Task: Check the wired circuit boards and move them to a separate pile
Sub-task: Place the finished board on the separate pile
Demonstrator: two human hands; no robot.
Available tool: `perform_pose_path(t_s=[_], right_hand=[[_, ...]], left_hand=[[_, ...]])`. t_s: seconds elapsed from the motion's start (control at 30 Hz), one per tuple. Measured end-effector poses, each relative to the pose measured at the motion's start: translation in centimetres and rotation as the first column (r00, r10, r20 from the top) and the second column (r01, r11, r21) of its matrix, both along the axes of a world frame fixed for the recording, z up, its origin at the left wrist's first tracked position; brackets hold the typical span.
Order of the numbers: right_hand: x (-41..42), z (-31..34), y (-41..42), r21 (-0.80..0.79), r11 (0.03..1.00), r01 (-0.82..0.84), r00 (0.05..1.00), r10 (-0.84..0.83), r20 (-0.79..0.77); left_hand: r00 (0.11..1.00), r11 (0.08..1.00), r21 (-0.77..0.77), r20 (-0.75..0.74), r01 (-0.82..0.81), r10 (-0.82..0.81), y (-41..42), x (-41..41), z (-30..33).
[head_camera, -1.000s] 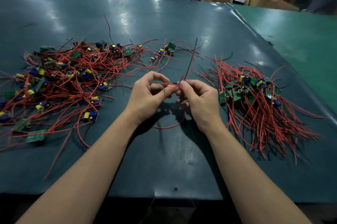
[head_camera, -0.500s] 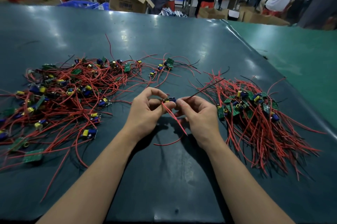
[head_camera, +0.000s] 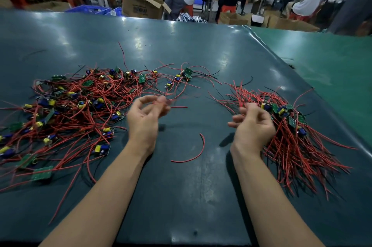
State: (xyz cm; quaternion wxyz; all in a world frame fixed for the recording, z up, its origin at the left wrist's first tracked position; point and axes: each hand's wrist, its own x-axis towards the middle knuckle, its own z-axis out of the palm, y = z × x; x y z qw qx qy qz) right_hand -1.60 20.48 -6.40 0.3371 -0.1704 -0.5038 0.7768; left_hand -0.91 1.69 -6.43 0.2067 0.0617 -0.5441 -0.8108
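Observation:
A loose heap of wired circuit boards [head_camera: 80, 105], green with yellow and blue parts and long red leads, covers the table's left side. A tidier pile of boards [head_camera: 285, 114] with leads fanned toward me lies on the right. My left hand [head_camera: 145, 118] hovers mid-table at the heap's edge. Its fingers are curled and motion-blurred around a red lead [head_camera: 178, 107], and whether they pinch it is unclear. My right hand [head_camera: 252, 126] sits at the right pile's near-left edge, fingers loosely curled and holding nothing. A board [head_camera: 267, 106] lies just past its thumb.
One stray red wire [head_camera: 193, 152] lies curved between my forearms on the dark green table [head_camera: 181, 196]. A lighter green table [head_camera: 332, 61] adjoins on the right. Beyond the far edge are cardboard boxes [head_camera: 141, 5], blue crates and seated people.
My hands were together, holding one board by its leads. They have since parted: the right hand swung to the right pile and let go of the board, and the left drifted toward the heap.

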Motion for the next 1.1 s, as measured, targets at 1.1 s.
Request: perform_pose_path(t_s=[1.1], right_hand=[[1.3,0.0,-3.4,0.022,0.864,-0.504,0.861,0.500,0.093]], left_hand=[[0.890,0.375,-0.897,-0.352,-0.233,-0.290,0.9,0.4,-1.3]])
